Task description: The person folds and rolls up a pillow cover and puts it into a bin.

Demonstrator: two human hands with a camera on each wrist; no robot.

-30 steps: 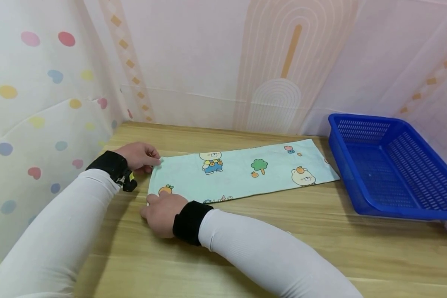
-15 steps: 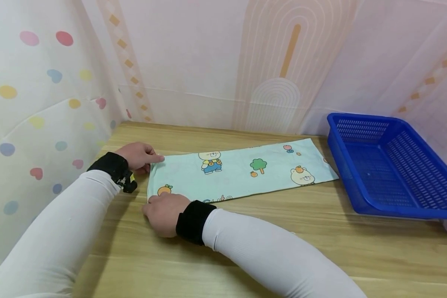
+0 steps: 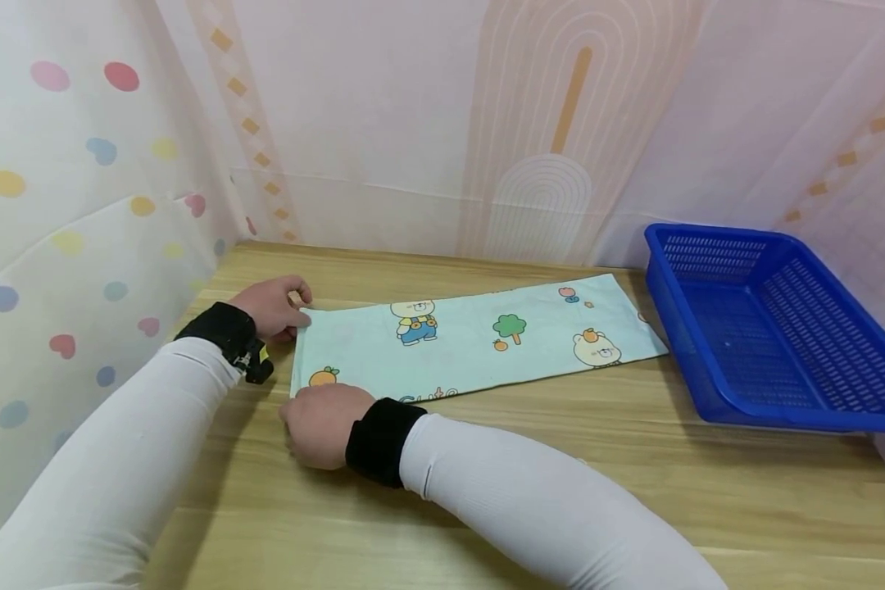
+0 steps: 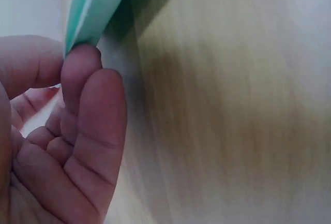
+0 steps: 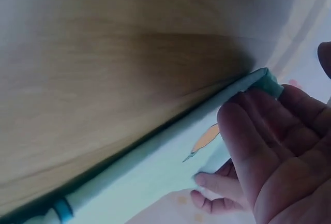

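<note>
A light mint-green cloth [image 3: 460,348], printed with bears, a tree and oranges, lies folded into a long strip on the table. My left hand [image 3: 274,308] pinches its far left corner; in the left wrist view the thumb and a fingertip meet on the layered edge of the cloth [image 4: 101,12]. At the near left corner my right hand [image 3: 328,424] holds the cloth with curled fingers, which hide that corner from the head view. The right wrist view shows these fingers [image 5: 235,131] against the cloth's folded corner, beside a printed orange.
A blue plastic basket [image 3: 689,336] with slotted walls stands at the right, close to the cloth's right end. The wood-grain table [image 3: 251,508] ends at a patterned curtain [image 3: 383,123] behind and a dotted curtain [image 3: 59,328] on the left.
My left thumb reached further over the cloth half a second ago and has drawn back to its corner. The right hand and the cloth have barely moved.
</note>
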